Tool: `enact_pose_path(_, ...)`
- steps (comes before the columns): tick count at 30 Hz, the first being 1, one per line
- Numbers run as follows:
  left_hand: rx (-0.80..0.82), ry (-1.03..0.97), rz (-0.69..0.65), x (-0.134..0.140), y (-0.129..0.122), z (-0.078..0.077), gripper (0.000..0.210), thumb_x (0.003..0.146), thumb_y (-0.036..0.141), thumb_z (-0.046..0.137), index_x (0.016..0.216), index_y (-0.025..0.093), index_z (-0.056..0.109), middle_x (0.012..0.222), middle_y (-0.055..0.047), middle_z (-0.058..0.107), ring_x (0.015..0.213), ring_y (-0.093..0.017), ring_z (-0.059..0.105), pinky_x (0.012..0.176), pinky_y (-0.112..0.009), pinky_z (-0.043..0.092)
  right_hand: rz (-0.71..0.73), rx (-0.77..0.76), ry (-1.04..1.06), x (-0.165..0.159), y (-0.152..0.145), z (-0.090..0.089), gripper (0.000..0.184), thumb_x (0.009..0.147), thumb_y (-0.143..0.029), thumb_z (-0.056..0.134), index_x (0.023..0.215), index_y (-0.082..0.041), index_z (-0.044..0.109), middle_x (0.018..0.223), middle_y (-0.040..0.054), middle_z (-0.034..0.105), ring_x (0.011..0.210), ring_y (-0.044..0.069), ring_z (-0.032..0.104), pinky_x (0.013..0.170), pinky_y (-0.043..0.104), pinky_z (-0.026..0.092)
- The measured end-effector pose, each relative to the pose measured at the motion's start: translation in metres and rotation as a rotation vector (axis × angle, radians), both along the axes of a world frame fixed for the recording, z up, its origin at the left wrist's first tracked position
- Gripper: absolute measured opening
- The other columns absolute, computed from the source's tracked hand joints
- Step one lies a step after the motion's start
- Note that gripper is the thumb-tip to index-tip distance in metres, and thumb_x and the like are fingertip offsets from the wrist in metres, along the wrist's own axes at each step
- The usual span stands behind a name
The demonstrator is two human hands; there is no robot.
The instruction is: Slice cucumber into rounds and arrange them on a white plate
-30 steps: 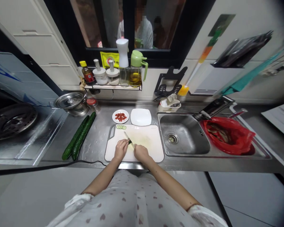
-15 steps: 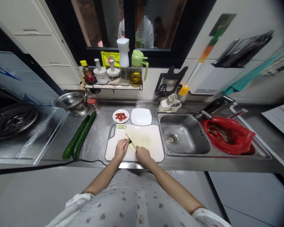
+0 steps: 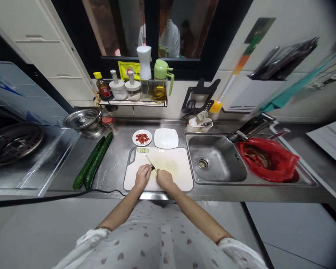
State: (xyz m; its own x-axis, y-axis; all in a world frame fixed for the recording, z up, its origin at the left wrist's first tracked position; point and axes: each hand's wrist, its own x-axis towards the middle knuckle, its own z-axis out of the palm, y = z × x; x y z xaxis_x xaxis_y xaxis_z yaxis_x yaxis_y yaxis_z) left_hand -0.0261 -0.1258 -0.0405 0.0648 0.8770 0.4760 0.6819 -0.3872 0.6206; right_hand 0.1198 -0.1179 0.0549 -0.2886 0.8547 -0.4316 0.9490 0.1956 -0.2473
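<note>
My left hand (image 3: 143, 176) is closed around a short piece of cucumber (image 3: 152, 167), whose dark green end shows past the fingertips. The rest of that piece is covered by the fingers. In my right hand (image 3: 164, 179) is a knife, its handle hidden in the fist and its narrow blade (image 3: 149, 159) slanting up and left beside the cucumber piece. Both hands are over the white cutting board (image 3: 182, 173), which has a wet, pale green smear. Several thin cucumber slices (image 3: 142, 150) overlap in a row at the board's top left corner.
Two whole cucumbers (image 3: 96, 162) lie left of the board. Behind it are a plate of chopped red pieces (image 3: 142, 138) and a white plate (image 3: 166, 138). At right are the sink (image 3: 218, 168) and a red plastic bag (image 3: 282, 164). A cable (image 3: 100, 190) runs along the front edge.
My right hand and the knife have shifted left and slightly toward the far side, so less blade shows between the hands. The left hand stays at the cucumber piece.
</note>
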Motion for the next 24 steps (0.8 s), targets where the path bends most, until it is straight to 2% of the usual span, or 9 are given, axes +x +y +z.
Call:
enact_pose_path(12, -0.002, 0.003, 0.01, 0.0, 0.0, -0.001, 0.024, 0.091, 0.024, 0.046, 0.106, 0.021, 0.065, 0.1, -0.007, 0.067, 0.096, -0.018, 0.058, 0.086, -0.036, 0.049, -0.004, -0.03, -0.045, 0.013, -0.017, -0.003, 0.029, 0.086, -0.012, 0.037, 0.106, -0.014, 0.057, 0.096, 0.0151, 0.068, 0.095, 0.022, 0.064, 0.074, 0.029, 0.045)
enact_pose_path(24, -0.007, -0.008, 0.01, 0.0, 0.0, -0.002, 0.025, 0.091, 0.025, 0.046, 0.107, 0.021, 0.065, 0.1, -0.007, 0.067, 0.097, -0.019, 0.059, 0.086, -0.037, 0.049, 0.0, -0.029, -0.029, 0.002, -0.005, -0.005, 0.029, 0.085, -0.011, 0.037, 0.107, -0.015, 0.056, 0.099, 0.014, 0.068, 0.096, 0.021, 0.064, 0.076, 0.029, 0.045)
